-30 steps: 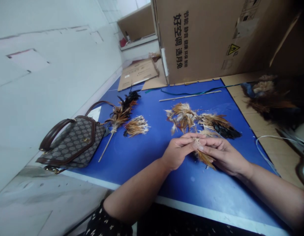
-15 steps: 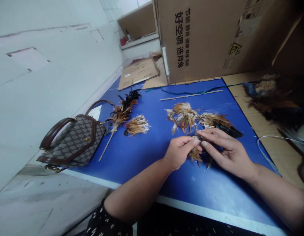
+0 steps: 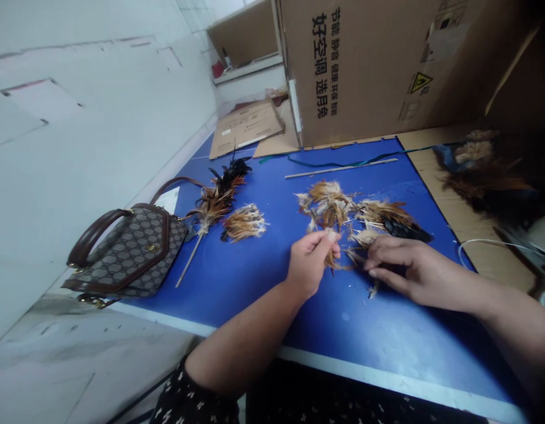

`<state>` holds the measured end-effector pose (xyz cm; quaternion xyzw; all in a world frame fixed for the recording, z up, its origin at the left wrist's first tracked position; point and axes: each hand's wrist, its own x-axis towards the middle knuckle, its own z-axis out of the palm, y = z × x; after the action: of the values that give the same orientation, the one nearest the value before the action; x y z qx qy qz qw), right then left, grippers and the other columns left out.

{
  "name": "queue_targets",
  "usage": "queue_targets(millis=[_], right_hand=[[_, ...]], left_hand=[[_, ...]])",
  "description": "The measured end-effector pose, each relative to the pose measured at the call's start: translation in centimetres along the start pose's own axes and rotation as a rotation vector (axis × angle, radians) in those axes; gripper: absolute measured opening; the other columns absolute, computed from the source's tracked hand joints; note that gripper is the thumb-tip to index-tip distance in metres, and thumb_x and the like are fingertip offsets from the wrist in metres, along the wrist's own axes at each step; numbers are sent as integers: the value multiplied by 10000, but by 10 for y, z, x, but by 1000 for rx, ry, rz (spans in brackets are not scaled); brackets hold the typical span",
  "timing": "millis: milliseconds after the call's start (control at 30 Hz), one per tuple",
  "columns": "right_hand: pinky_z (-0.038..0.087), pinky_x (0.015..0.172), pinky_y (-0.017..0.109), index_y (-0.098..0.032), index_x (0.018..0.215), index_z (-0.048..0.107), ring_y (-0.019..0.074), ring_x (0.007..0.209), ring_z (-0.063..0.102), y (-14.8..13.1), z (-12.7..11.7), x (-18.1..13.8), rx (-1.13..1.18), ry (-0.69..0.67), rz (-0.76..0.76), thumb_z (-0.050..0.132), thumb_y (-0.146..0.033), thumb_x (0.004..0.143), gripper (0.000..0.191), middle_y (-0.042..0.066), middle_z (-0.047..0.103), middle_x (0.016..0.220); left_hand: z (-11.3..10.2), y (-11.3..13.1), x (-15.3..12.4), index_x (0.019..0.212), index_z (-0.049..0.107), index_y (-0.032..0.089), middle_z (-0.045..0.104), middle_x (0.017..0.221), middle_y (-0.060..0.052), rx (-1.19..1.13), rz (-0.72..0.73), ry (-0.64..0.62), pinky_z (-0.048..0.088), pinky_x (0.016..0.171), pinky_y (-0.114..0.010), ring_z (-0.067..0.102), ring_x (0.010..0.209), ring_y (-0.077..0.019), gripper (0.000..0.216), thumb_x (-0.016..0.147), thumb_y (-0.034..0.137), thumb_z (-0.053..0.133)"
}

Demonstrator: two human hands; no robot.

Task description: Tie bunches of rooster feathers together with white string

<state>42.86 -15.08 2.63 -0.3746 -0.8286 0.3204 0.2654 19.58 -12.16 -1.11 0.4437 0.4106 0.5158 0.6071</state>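
Note:
My left hand [image 3: 308, 261] pinches a small bunch of brown feathers [image 3: 331, 257] just above the blue table [image 3: 255, 277]. My right hand [image 3: 405, 270] lies beside it with fingers curled over loose feathers [image 3: 359, 242] on the table, touching them. Right behind both hands is a heap of brown and black feathers [image 3: 356, 213]. What the right fingers grip, if anything, is hidden.
A patterned handbag [image 3: 126, 253] sits at the table's left edge. Next to it lie a feathered stick [image 3: 213, 206] and a small feather bundle [image 3: 245, 224]. A big cardboard box [image 3: 369, 65] stands behind, a thin rod [image 3: 341, 169] before it. More feathers [image 3: 488, 171] and a white cable [image 3: 488, 242] lie right.
The hands, joined on one feather bunch a second ago, have parted. The left hand lifted up and left with a small bunch; the right hand settled onto the loose feathers.

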Motion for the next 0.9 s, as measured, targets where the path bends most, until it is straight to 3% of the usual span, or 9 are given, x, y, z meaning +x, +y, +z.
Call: queue_targets(millis=[100, 233, 300, 433, 567, 700, 900], right_hand=[[565, 797, 376, -266, 973, 804, 236, 868, 698, 4, -2, -7, -133, -169, -14, 696, -195, 955, 130, 80, 743, 970], [494, 683, 335, -256, 794, 738, 199, 733, 639, 5, 2, -9, -152, -156, -31, 664, -154, 958, 207, 51, 698, 825], [489, 683, 324, -251, 796, 719, 188, 721, 625, 3, 4, -7, -108, -149, -31, 659, -189, 976, 200, 41, 687, 808], [527, 780, 340, -236, 908, 717, 206, 815, 661, -2, 13, 0, 6, 65, 30, 679, -286, 985, 100, 59, 726, 891], [514, 684, 315, -220, 912, 704, 183, 713, 628, -7, 28, 5, 176, 307, 195, 662, -399, 1014, 211, 45, 712, 814], [490, 607, 292, -211, 893, 693, 155, 627, 587, -11, 37, 9, 317, 403, 281, 680, -483, 1001, 292, 24, 689, 742], [470, 562, 286, -215, 852, 704, 146, 578, 567, -15, 41, 12, 335, 417, 297, 705, -486, 971, 296, 17, 679, 697]], left_hand=[[-2, 0, 3, 958, 812, 152, 697, 740, -20, -36, 25, 87, 495, 660, -244, 617, 654, -103, 360, 892, 506, 804], [-3, -1, 4, 976, 812, 147, 716, 765, -30, -42, 33, 127, 494, 649, -244, 621, 658, -106, 387, 878, 522, 815], [-3, -1, 4, 978, 813, 146, 732, 778, -37, -42, 32, 136, 510, 666, -248, 640, 673, -112, 385, 873, 516, 822], [1, -1, 1, 989, 827, 149, 782, 841, -63, -35, -9, 110, 560, 748, -283, 699, 732, -143, 358, 862, 484, 839], [5, -1, -5, 968, 850, 168, 810, 942, -78, 67, 15, -9, 566, 930, -343, 729, 898, -189, 287, 891, 443, 817], [7, -4, -10, 969, 859, 189, 795, 1008, -69, 130, 85, -127, 542, 1004, -367, 704, 1001, -208, 265, 929, 439, 783], [8, -13, -11, 983, 868, 210, 790, 1031, -71, 126, 103, -152, 545, 1027, -393, 707, 1014, -211, 248, 919, 439, 799]])
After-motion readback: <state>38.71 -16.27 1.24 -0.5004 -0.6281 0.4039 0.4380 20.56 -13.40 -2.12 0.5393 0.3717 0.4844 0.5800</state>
